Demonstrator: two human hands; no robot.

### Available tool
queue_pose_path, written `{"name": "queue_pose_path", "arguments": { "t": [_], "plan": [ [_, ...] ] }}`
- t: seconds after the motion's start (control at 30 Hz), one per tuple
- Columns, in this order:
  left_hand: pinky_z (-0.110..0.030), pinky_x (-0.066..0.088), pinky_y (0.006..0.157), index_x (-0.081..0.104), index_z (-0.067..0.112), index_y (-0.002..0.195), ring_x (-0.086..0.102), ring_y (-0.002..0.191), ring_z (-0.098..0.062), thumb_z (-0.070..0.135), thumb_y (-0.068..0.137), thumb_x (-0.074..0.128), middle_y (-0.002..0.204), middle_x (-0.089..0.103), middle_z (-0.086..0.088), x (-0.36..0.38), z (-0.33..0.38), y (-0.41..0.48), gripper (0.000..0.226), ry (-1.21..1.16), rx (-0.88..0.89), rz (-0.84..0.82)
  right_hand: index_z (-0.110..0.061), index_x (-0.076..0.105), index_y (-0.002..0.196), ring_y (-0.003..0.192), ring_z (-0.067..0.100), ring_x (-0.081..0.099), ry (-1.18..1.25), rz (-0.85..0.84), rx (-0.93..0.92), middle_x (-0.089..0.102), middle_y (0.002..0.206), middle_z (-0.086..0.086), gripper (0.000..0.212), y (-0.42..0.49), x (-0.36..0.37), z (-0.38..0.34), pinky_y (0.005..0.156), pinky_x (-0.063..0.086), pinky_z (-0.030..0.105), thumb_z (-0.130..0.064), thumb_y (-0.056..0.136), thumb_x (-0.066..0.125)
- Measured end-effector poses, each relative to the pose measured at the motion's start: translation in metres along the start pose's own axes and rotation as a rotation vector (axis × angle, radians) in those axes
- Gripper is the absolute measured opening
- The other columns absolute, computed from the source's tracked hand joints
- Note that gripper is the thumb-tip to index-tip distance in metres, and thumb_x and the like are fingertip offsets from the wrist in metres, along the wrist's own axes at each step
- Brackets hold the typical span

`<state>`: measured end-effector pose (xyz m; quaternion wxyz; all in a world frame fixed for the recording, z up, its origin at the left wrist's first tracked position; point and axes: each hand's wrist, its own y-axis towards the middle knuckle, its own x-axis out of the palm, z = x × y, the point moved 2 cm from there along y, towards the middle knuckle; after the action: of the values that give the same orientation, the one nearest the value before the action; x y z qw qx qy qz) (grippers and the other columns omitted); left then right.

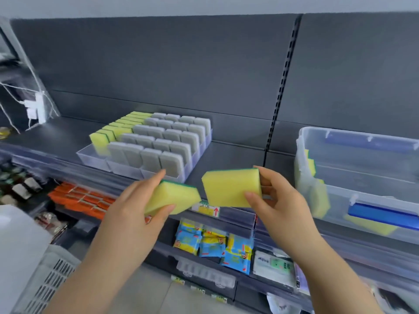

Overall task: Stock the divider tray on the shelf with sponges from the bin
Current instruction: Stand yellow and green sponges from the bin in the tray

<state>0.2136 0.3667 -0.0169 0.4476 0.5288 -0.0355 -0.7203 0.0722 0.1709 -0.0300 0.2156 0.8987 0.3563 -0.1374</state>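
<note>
Mid-transfer: left hand (136, 200) grips one sponge (174, 197), right hand (272, 196) pinches another sponge (231, 189), both held just in front of the tray (90, 155). Bin (362, 177) sits right. Next, probably: stand them upright in the yellow row's front gap.

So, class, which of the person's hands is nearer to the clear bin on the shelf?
The right. The right hand is just left of the bin; the left hand is farther left, in front of the divider tray.
</note>
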Motion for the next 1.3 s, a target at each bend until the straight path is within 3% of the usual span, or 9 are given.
{"name": "queue_pose_path", "arguments": {
  "t": [0.1, 0.17, 0.3, 0.53, 0.67, 0.83, 1.0, 1.2, 1.3],
  "plan": [
    [-0.02, 0.037, 0.073, 0.053, 0.02, 0.131, 0.045, 0.096, -0.004, 0.018, 0.074, 0.075, 0.106, 0.053, 0.009, -0.017, -0.033, 0.005, 0.061, 0.015, -0.047, 0.004, -0.047, 0.047, 0.105, 0.096, -0.003, 0.058, -0.011, 0.003, -0.006, 0.061, 0.102, -0.023, 0.042, 0.017, 0.026, -0.015, 0.076, 0.044, 0.005, -0.016, 0.084, 0.066],
    [-0.023, 0.038, 0.07, 0.052, 0.021, 0.132, 0.041, 0.093, 0.002, 0.018, 0.075, 0.074, 0.107, 0.052, 0.011, -0.024, -0.054, 0.011, 0.061, 0.015, -0.063, 0.006, -0.041, 0.048, 0.112, 0.097, 0.0, 0.059, -0.028, -0.003, -0.007, 0.061, 0.104, -0.022, 0.041, 0.031, 0.045, -0.021, 0.078, 0.045, 0.009, -0.017, 0.083, 0.066],
    [-0.008, 0.035, 0.07, 0.052, 0.024, 0.131, 0.034, 0.093, 0.012, 0.018, 0.076, 0.074, 0.106, 0.049, 0.014, -0.029, -0.101, 0.029, 0.06, -0.023, -0.122, 0.002, -0.038, 0.052, 0.114, 0.096, 0.003, 0.061, -0.066, 0.008, -0.03, 0.062, 0.103, -0.021, 0.04, 0.07, 0.075, -0.033, 0.077, 0.047, 0.013, -0.018, 0.082, 0.067],
    [-0.007, 0.034, 0.079, 0.053, 0.022, 0.13, 0.039, 0.09, 0.008, 0.02, 0.074, 0.074, 0.105, 0.051, 0.012, -0.045, -0.196, 0.123, 0.06, 0.046, -0.106, 0.017, -0.027, 0.056, 0.118, 0.095, 0.007, 0.063, -0.004, 0.049, -0.078, 0.066, 0.106, -0.012, 0.038, 0.179, 0.15, -0.046, 0.082, 0.051, 0.022, -0.018, 0.082, 0.066],
    [0.007, 0.022, 0.082, 0.05, 0.024, 0.133, 0.04, 0.091, 0.007, 0.033, 0.076, 0.064, 0.104, 0.052, 0.012, -0.06, -0.242, 0.177, 0.059, 0.072, -0.08, -0.008, -0.034, 0.056, 0.114, 0.092, 0.001, 0.062, 0.013, -0.014, -0.08, 0.065, 0.102, -0.018, 0.037, 0.239, 0.204, -0.062, 0.077, 0.049, 0.013, -0.016, 0.083, 0.066],
    [0.005, 0.026, 0.081, 0.045, 0.035, 0.134, 0.039, 0.097, 0.019, 0.041, 0.076, 0.057, 0.105, 0.048, 0.029, -0.065, -0.299, 0.213, 0.059, -0.01, -0.131, 0.015, -0.036, 0.056, 0.112, 0.092, -0.001, 0.062, -0.031, -0.085, -0.075, 0.065, 0.099, -0.021, 0.037, 0.292, 0.26, -0.084, 0.077, 0.049, 0.011, -0.018, 0.082, 0.066],
    [0.002, 0.03, 0.081, 0.049, 0.03, 0.132, 0.04, 0.1, 0.017, 0.04, 0.082, 0.066, 0.102, 0.048, 0.022, -0.063, -0.352, 0.249, 0.054, -0.053, -0.052, 0.028, -0.046, 0.055, 0.098, 0.088, -0.009, 0.061, -0.108, -0.098, -0.036, 0.064, 0.096, -0.029, 0.036, 0.312, 0.309, -0.093, 0.071, 0.043, 0.0, -0.017, 0.08, 0.067],
    [0.002, 0.03, 0.079, 0.048, 0.034, 0.133, 0.043, 0.098, 0.012, 0.032, 0.079, 0.069, 0.105, 0.05, 0.023, -0.06, -0.428, 0.295, 0.057, -0.204, 0.068, -0.088, -0.035, 0.057, 0.112, 0.09, 0.003, 0.065, -0.155, 0.088, 0.1, 0.067, 0.1, -0.015, 0.036, 0.321, 0.369, -0.101, 0.087, 0.051, 0.033, -0.021, 0.08, 0.067],
    [0.002, 0.03, 0.08, 0.048, 0.033, 0.133, 0.04, 0.099, 0.015, 0.028, 0.077, 0.071, 0.107, 0.048, 0.027, -0.061, -0.461, 0.322, 0.061, -0.255, 0.139, -0.159, -0.03, 0.056, 0.117, 0.097, 0.007, 0.062, -0.216, 0.154, 0.167, 0.066, 0.104, -0.011, 0.039, 0.324, 0.4, -0.11, 0.089, 0.05, 0.033, -0.02, 0.081, 0.067]
  ]
}}
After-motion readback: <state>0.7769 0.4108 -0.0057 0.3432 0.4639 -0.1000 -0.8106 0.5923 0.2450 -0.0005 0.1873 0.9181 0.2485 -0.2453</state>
